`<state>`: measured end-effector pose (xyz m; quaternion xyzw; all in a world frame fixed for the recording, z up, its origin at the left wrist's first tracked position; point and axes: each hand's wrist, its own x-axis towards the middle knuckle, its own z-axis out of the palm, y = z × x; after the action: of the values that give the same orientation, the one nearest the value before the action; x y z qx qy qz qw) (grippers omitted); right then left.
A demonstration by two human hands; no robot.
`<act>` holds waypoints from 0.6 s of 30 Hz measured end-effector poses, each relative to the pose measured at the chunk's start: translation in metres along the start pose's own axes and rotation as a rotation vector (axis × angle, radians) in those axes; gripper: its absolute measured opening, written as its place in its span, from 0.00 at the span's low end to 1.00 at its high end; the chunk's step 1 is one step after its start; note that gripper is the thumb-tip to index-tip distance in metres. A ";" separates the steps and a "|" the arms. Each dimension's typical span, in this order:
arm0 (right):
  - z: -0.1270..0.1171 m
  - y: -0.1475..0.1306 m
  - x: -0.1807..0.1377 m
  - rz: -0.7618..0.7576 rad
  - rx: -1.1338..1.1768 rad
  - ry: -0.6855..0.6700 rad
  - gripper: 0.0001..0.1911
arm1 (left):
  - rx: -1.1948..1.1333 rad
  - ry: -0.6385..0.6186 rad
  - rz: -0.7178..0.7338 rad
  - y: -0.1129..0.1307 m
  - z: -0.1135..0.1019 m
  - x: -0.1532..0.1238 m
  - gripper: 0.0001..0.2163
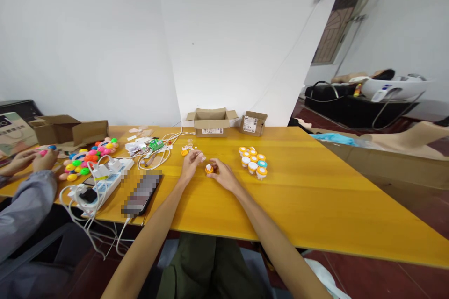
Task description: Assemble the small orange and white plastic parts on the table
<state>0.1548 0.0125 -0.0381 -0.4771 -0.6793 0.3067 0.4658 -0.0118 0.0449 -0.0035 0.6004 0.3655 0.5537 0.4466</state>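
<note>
My right hand (223,174) is closed around a small orange cap with a white piece in its middle (209,168), just above the table. To its left, my left hand (190,166) pinches a small clear plastic part (200,156). The two pieces are apart. Beyond my left hand lie another orange cap (184,153) and several small white rings (188,148). A cluster of small round-topped pieces (252,167), with orange, white and blue tops, stands to the right of my right hand.
Two cardboard boxes (212,131) (253,125) stand against the wall. At left are a phone (143,194), a power strip (114,180) with tangled cables, a green circuit board (156,145) and colourful balls (82,159). A co-worker's hands (42,159) hold small coloured pieces.
</note>
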 end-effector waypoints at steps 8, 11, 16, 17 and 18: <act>0.001 -0.006 -0.002 -0.035 0.033 0.012 0.25 | 0.062 -0.024 -0.021 -0.010 0.001 0.004 0.17; 0.001 -0.010 -0.003 -0.048 0.015 0.054 0.22 | 0.107 -0.071 -0.031 -0.012 0.001 0.004 0.18; -0.001 -0.015 -0.005 -0.114 0.003 0.081 0.18 | 0.144 -0.111 -0.035 -0.018 0.001 0.005 0.19; -0.002 -0.016 -0.006 -0.130 0.003 0.078 0.17 | 0.148 -0.117 -0.039 -0.019 0.001 0.005 0.19; -0.003 -0.017 -0.006 -0.143 0.003 0.075 0.17 | 0.150 -0.124 -0.044 -0.020 0.001 0.005 0.18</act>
<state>0.1516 0.0009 -0.0246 -0.4376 -0.6934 0.2554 0.5122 -0.0093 0.0562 -0.0211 0.6571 0.3908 0.4767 0.4338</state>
